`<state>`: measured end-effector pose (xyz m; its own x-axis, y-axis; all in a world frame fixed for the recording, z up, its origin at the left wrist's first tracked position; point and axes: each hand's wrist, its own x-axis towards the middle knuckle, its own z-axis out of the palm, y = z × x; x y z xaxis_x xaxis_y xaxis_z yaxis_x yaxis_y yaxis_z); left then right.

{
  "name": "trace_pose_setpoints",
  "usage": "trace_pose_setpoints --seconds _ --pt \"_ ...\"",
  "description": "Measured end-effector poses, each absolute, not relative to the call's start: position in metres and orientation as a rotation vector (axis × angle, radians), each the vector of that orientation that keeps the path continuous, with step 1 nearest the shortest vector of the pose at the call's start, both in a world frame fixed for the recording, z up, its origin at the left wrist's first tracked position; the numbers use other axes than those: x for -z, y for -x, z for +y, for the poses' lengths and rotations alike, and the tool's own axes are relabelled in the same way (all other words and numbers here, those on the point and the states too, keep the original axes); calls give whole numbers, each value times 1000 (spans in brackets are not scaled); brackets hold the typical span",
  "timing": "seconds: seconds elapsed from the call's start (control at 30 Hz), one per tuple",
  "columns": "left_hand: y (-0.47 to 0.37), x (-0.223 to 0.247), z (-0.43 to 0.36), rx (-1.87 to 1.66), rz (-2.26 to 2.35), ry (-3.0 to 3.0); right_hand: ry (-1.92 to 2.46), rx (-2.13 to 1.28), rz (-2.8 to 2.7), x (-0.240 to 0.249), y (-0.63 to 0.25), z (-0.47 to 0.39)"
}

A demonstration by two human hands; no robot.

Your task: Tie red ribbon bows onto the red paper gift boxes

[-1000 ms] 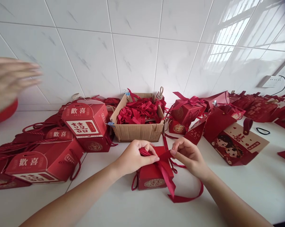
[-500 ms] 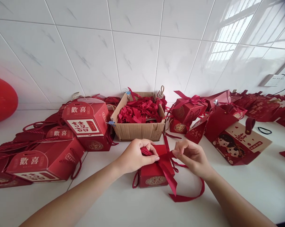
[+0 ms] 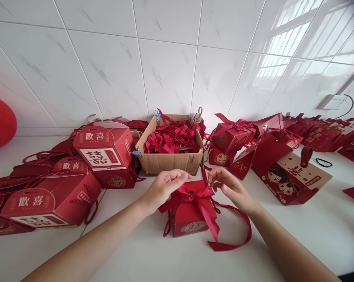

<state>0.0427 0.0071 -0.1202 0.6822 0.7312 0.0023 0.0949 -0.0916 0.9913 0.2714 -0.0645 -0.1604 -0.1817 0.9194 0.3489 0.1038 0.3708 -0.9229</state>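
A small red gift box (image 3: 179, 227) with a gold round emblem stands in front of me. A dark red satin ribbon bow (image 3: 193, 196) lies over its top, with one tail hanging down the front and another ribbon end (image 3: 241, 239) curling onto the table at right. Just beyond the bow's left loop, my left hand (image 3: 165, 188) is open with its fingers loosely bent. My right hand (image 3: 232, 190) hovers at the bow's right side, fingers curved and apart, holding nothing. A twisted cord handle (image 3: 166, 227) shows at the box's left side.
Behind the gift box stands a cardboard box (image 3: 171, 163) full of red ribbon bows (image 3: 172, 137). Stacked red boxes (image 3: 103, 145) with cord handles crowd the left. More red boxes (image 3: 234, 135) and a cartoon-printed gift box (image 3: 295, 178) are at right, near a black hair tie (image 3: 323, 162).
Both hands have let go of the ribbon and drawn slightly away from it. The bow's loops now show spread over the box top. The view has shifted a little.
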Motion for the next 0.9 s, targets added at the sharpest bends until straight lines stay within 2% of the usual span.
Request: trace_pose_setpoints --seconds 0.17,0.37,0.7,0.9 --pt "-41 139 18 -681 611 -1296 893 -1101 -1802 164 -276 -64" --pt "-42 166 25 -542 699 -1060 992 -904 -2004 169 -269 -72" --pt "-41 183 35 -580 644 -1149 1253 -748 -2118 142 -277 -88" --pt "-42 182 37 -598 642 -1179 1570 -493 -1957 148 -314 -117"
